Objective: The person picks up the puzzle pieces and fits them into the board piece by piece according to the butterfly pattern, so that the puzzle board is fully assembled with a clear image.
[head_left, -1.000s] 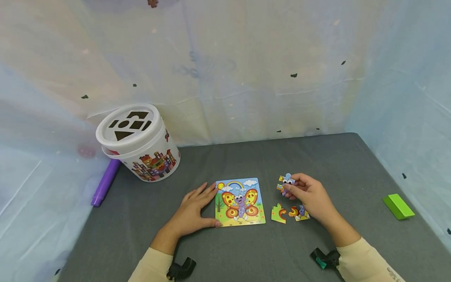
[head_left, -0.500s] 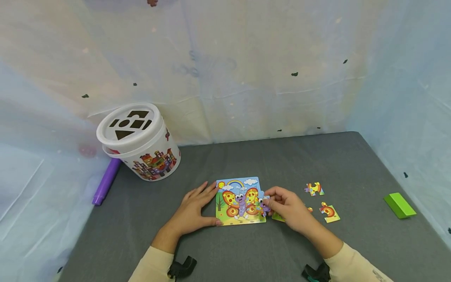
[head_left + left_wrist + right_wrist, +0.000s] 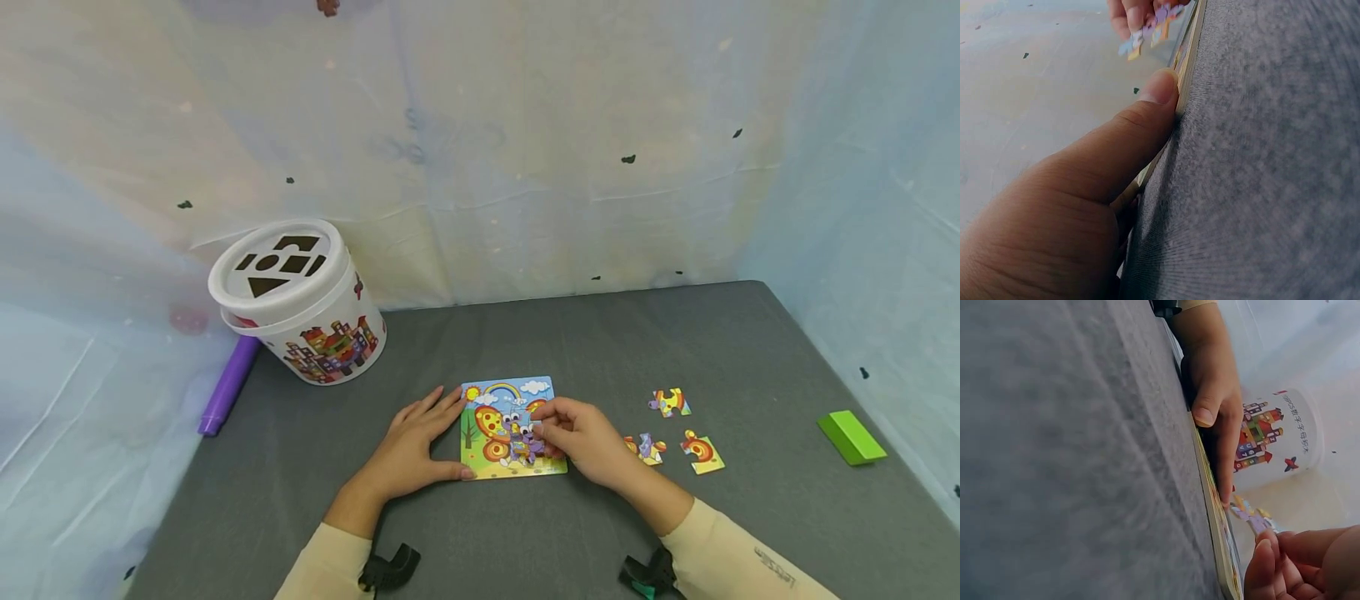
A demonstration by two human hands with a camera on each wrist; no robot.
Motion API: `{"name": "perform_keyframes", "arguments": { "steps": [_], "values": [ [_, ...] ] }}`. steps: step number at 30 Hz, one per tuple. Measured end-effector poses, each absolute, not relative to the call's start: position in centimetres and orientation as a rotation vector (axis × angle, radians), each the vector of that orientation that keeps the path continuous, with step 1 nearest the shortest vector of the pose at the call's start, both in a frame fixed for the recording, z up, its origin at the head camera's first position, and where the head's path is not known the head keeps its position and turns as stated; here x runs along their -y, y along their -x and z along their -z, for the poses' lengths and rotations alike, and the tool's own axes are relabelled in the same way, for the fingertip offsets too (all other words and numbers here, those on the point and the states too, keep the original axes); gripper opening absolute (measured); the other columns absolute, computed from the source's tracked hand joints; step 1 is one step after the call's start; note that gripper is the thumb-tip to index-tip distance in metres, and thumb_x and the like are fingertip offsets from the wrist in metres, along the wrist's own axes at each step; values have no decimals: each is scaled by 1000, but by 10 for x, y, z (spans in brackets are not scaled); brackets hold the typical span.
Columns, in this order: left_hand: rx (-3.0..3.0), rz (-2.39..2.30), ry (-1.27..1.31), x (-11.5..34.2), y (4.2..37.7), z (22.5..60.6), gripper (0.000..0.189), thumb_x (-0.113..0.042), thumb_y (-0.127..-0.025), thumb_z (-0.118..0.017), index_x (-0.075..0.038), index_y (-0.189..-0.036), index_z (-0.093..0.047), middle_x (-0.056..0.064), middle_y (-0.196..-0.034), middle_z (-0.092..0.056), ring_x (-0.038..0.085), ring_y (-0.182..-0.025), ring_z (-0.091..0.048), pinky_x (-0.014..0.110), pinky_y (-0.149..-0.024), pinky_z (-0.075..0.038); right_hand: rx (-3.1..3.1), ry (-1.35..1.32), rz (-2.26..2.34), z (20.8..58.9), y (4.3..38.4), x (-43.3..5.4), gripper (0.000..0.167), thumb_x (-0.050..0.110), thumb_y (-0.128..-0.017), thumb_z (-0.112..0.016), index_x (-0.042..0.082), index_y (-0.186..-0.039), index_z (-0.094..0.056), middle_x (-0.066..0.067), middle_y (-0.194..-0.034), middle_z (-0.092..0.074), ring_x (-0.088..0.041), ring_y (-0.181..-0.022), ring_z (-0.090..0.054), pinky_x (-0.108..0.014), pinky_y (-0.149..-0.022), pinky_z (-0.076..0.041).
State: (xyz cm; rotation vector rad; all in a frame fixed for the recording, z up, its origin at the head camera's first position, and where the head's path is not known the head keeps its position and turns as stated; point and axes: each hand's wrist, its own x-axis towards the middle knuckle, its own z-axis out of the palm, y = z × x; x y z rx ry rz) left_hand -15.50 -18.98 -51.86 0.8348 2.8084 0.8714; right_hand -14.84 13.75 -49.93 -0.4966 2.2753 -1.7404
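Observation:
A square butterfly puzzle board (image 3: 498,472) lies on the grey table. My left hand (image 3: 415,446) rests along its left side with fingers spread, the thumb (image 3: 1160,87) against the near corner edge. Between thumb and fingertips, my right hand (image 3: 588,437) pinches a jigsaw piece (image 3: 527,444) with purple, blue and yellow on it. That jigsaw piece (image 3: 1252,517) is held tilted over the board in the right wrist view. Right of the board lie loose pieces: a yellow-red one (image 3: 670,402), one with an orange swirl (image 3: 703,452), and a purple-orange one (image 3: 649,448) partly behind the right hand.
A white bucket (image 3: 330,342) with a shape-slot lid stands at the back left, beside a purple tube-like object (image 3: 228,387). A bright green block (image 3: 851,437) lies near the table's right edge. Pale sheeting (image 3: 510,167) rises behind the table.
My right hand has carried the jigsaw piece leftward from the loose pieces to over the board, uncovering pieces at the right. My left hand has stayed in place.

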Motion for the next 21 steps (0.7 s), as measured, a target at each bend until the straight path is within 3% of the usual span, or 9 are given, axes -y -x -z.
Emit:
{"name": "perform_keyframes", "arguments": {
  "steps": [5, 10, 19, 21],
  "values": [
    [-2795, -869, -817, 191, 154, 518, 111, -66, -86, -86, -17, -172, -37, -1, -178, -26, 32, -165, -15, 64, -125, -13, -2234, 428, 1769, 499, 161, -124, 12, 6, -107, -71, -3, -115, -71, -14, -89, -73, -29, -71, -69, -36, -63, -62],
    [-2790, -876, -816, 190, 155, 517, 110, -66, -86, -86, -17, -172, -37, -1, -178, -26, 31, -164, -16, 64, -125, -13, -2222, 348, 1784, 501, 172, -113, 8, 4, -106, -72, -3, -110, -71, -14, -82, -72, -26, -64, -68, -33, -57, -59],
    [-2790, -874, -809, 190, 156, 519, 110, -65, -86, -87, -18, -172, -38, -2, -178, -27, 29, -165, -15, 63, -125, -13, -2241, 289, 1759, 501, 173, -105, 12, 4, -107, -69, -4, -115, -72, -13, -87, -71, -25, -67, -70, -38, -60, -62],
    [-2788, -876, -812, 190, 155, 518, 111, -65, -85, -87, -18, -172, -37, -2, -178, -26, 29, -165, -15, 63, -125, -13, -2339, 308, 1714, 500, 172, -106, 12, 6, -106, -71, -2, -114, -74, -9, -93, -69, -22, -74, -69, -37, -66, -61]
  ]
}}
